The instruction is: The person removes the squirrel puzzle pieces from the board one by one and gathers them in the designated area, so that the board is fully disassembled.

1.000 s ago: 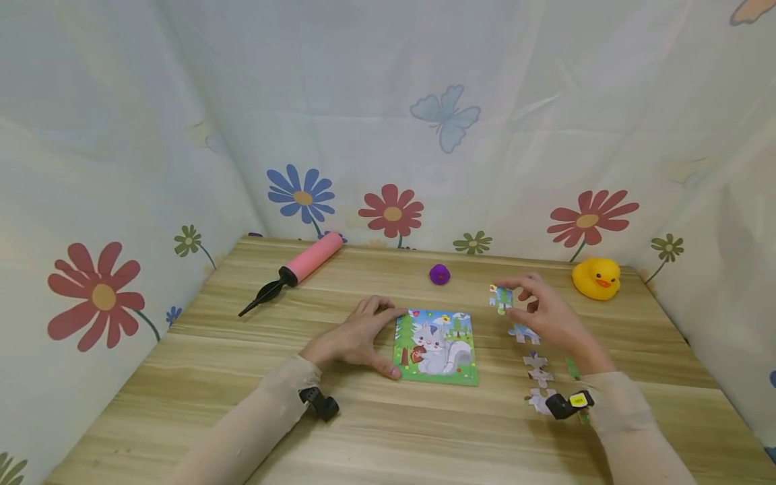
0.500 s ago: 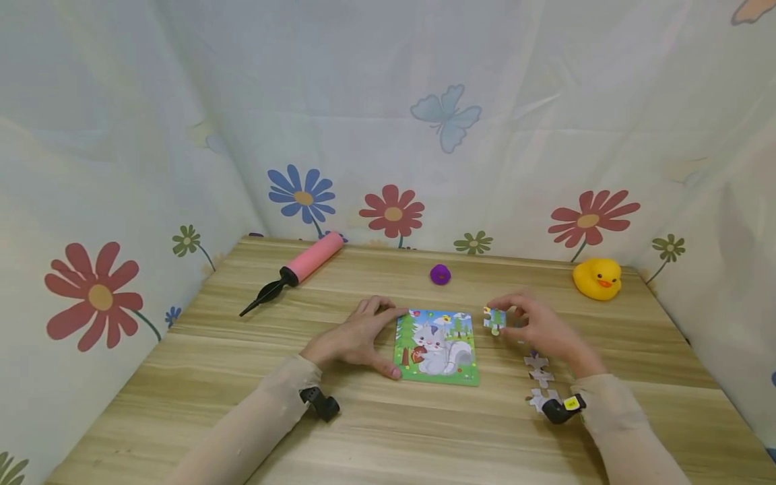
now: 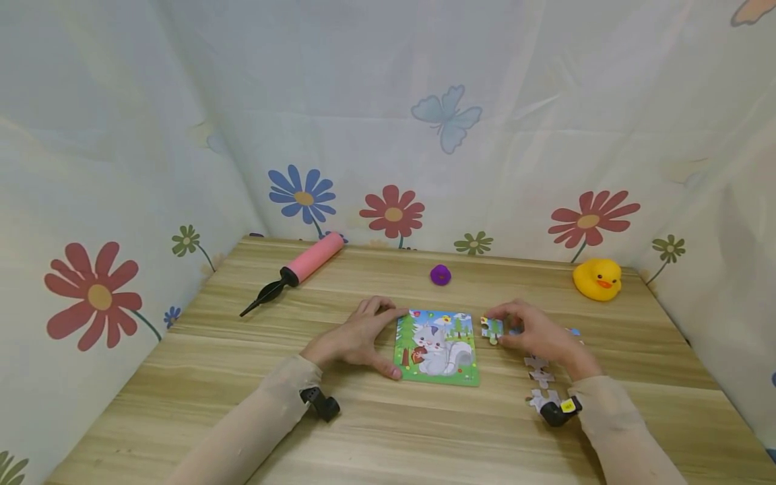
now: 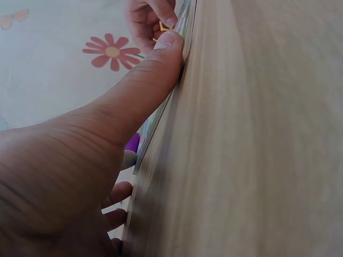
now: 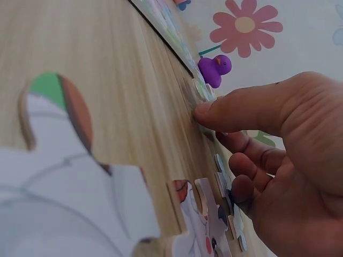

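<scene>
A square squirrel picture board (image 3: 433, 357) lies flat on the wooden table. At its left edge rests my left hand (image 3: 356, 342), thumb stretched to the lower corner and index finger at the upper one. The left wrist view shows that thumb (image 4: 153, 67) lying straight along the board's edge. To the right of the board, my right hand (image 3: 539, 335) pinches a jigsaw puzzle piece (image 3: 492, 329) with trees on it between thumb and fingers. The piece is low, close over the table and apart from the board. Loose puzzle pieces (image 3: 541, 377) lie partly hidden under the right hand and wrist.
A purple toy duck (image 3: 440, 275) sits behind the board, and a yellow rubber duck (image 3: 597, 279) stands at the back right. At the back left lies a pink hand pump (image 3: 315, 259) with a black nozzle. Flowered curtain surrounds the table's back and sides.
My right hand has brought the tree puzzle piece leftward and down, from above the loose pieces to just right of the board. My left hand has stayed in place.
</scene>
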Available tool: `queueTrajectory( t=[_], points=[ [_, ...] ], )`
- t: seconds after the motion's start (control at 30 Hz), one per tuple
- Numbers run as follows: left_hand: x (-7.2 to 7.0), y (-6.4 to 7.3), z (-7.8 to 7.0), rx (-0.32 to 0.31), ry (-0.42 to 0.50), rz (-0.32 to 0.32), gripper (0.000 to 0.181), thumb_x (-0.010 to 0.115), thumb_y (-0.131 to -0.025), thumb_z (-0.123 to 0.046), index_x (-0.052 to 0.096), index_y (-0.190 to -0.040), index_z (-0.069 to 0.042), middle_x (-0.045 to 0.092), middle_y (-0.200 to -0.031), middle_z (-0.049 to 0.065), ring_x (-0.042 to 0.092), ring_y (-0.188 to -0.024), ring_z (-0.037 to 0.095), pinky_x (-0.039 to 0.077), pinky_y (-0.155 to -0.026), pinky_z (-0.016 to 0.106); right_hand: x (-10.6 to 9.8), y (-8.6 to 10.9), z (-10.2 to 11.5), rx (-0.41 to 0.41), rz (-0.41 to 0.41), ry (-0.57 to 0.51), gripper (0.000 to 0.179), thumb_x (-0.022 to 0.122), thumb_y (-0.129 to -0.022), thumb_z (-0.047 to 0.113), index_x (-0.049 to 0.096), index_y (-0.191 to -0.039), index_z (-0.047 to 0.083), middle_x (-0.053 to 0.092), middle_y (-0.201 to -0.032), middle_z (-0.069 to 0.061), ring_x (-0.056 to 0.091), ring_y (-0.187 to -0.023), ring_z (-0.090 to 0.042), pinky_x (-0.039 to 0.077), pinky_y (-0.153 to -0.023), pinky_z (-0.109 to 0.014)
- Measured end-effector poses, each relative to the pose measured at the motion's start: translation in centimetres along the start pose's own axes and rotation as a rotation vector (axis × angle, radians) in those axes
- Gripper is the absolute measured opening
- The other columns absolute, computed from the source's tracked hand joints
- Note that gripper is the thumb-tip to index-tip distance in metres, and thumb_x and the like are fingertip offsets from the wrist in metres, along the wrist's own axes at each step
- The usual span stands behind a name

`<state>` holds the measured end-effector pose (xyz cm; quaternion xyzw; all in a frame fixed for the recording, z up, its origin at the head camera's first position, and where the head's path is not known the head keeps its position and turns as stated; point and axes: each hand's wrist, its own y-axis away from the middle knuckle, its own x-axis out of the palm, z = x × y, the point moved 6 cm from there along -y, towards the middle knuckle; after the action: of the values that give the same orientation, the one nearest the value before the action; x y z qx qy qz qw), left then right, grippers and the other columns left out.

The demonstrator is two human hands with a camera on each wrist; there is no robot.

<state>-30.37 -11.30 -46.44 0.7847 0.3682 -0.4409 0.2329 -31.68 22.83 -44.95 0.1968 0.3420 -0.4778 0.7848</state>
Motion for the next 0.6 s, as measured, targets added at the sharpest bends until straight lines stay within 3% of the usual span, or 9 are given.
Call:
queueTrajectory(
  t=[0.27, 0.6],
  points=[
    [-0.05, -0.03, -0.06, 0.002, -0.010, -0.001, 0.124, 0.097, -0.077, -0.067, 0.036, -0.176, -0.023, 0.031, -0.170, 0.011, 0.028, -0.156, 0.036, 0.031, -0.130, 0.062, 0.30, -0.09, -0.23, 0.014, 0.024, 0.023, 0.045, 0.084, -0.100, 0.012, 0.074, -0.144, 0.014, 0.066, -0.137, -0.012, 0.054, -0.109, -0.028, 0.050, -0.093, -0.040],
    [-0.11, 0.09, -0.28, 0.007, 0.004, 0.000, 0.124, 0.097, -0.077, -0.066, 0.036, -0.176, -0.022, 0.030, -0.171, 0.013, 0.027, -0.157, 0.038, 0.030, -0.130, 0.064, 0.31, 0.09, -0.02, 0.001, 0.043, 0.012, 0.045, 0.084, -0.101, 0.014, 0.074, -0.144, 0.012, 0.064, -0.135, -0.011, 0.053, -0.109, -0.027, 0.050, -0.092, -0.036]
  ],
)
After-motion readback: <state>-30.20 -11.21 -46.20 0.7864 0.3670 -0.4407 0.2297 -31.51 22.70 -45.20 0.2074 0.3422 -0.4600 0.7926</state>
